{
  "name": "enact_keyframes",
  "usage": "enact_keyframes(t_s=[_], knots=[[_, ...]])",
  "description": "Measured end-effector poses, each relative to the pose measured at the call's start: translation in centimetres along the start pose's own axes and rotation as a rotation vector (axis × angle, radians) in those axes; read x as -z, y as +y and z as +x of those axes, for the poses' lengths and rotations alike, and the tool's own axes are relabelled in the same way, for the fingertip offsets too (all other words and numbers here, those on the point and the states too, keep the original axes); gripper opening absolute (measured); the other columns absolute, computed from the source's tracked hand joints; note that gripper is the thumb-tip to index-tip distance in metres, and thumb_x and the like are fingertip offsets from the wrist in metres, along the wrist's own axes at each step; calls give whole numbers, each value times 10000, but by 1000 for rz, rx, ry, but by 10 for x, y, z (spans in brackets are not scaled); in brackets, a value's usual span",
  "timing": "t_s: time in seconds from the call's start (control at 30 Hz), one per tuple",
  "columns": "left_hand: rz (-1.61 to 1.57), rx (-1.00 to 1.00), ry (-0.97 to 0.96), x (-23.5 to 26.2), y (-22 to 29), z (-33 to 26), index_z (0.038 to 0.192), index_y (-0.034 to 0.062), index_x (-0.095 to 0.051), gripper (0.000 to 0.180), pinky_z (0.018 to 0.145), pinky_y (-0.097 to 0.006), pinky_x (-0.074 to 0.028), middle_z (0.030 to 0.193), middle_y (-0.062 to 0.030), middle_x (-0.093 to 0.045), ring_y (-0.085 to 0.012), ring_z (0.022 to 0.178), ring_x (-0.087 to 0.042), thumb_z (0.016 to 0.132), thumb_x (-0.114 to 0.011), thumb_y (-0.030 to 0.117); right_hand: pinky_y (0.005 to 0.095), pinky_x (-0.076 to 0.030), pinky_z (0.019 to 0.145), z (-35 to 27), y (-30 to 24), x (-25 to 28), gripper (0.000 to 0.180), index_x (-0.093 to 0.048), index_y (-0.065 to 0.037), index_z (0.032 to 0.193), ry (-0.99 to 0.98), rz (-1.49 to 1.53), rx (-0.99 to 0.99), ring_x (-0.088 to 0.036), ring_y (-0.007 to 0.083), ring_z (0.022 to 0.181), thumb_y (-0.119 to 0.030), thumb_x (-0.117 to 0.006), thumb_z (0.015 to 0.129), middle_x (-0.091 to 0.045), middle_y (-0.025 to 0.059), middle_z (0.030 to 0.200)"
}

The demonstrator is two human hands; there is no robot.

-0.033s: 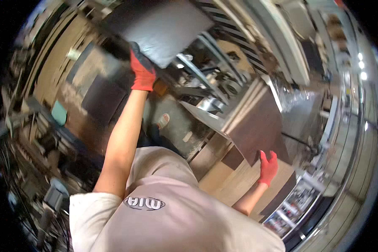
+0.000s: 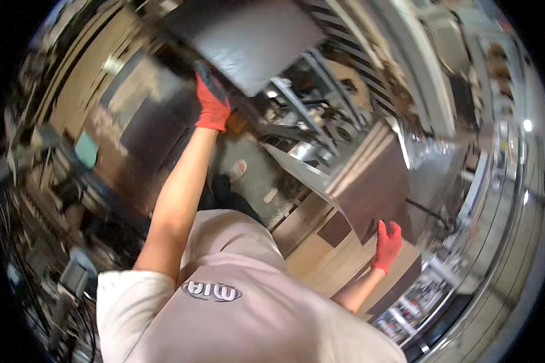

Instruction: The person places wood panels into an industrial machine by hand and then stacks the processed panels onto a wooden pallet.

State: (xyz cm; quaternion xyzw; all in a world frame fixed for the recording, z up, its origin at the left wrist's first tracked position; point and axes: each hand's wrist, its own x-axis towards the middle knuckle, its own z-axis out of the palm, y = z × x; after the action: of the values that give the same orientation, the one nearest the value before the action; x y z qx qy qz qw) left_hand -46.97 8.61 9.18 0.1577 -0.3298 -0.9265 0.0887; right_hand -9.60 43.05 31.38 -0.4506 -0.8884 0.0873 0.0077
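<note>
My left hand (image 2: 212,100), in a red glove with dark fingers and palm, is stretched out at the far left of centre. Its fingers look straight, beside the near-left edge of a dark, glossy panel (image 2: 254,45); whether they touch it, I cannot tell. Lower right, my right hand (image 2: 387,247) wears a red glove too, its fingers apart and slightly bent. It is at the lower edge of a dark brown board (image 2: 375,196), over light wood-grain boards (image 2: 321,257). Contact there is unclear. Neither hand shows anything in its grasp.
A dark sheet (image 2: 154,133) lies on a worn brown surface at the left, with a pale green piece (image 2: 86,151) near it. Grey metal frame bars (image 2: 303,100) stand ahead, amid clutter. A shelf of small items (image 2: 409,299) is at lower right.
The whole view has shifted slightly, moving the panel and boards rightward in the picture. My left hand appears a little farther from the glossy panel's edge. My right hand stays by the brown board.
</note>
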Motion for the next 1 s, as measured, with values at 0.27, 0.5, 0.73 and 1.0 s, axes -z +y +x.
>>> enact_keyframes(t_s=[0.27,0.5,0.73,1.0], knots=[[982,324,693,450,-38,-15,1307,-41,-423,750,984,-422,-403,1299,-233,-500,-372,1207,-487,798,-677,448,295,-477,633,-50,-297,-72,591,-277,-90,1452,-529,705,309,-574,172,656,-284,-512,946,-609,103,787],[1338,528,982,497,26,-2,1369,-24,-342,1001,1038,-451,-360,1379,-236,-406,-368,1279,-408,665,-751,558,231,-468,517,-32,-425,-131,692,-360,-142,1417,-463,840,109,-605,152,631,-627,-357,924,-634,66,763],[1325,626,1226,458,5,16,1444,19,-193,1134,1100,-485,-246,1460,-270,-238,-401,1365,-240,646,-750,601,195,-257,504,-26,-431,-141,524,-407,-93,1368,-122,-6,269,-323,52,576,-436,-422,972,-513,5,865],[765,219,1405,420,-88,-32,1408,18,-213,986,1057,-424,-312,1360,-235,-377,-330,1245,-401,683,-830,272,280,-479,660,-15,-413,-146,559,-312,-107,1376,-447,300,80,-600,163,775,-321,-537,912,-632,116,967]])
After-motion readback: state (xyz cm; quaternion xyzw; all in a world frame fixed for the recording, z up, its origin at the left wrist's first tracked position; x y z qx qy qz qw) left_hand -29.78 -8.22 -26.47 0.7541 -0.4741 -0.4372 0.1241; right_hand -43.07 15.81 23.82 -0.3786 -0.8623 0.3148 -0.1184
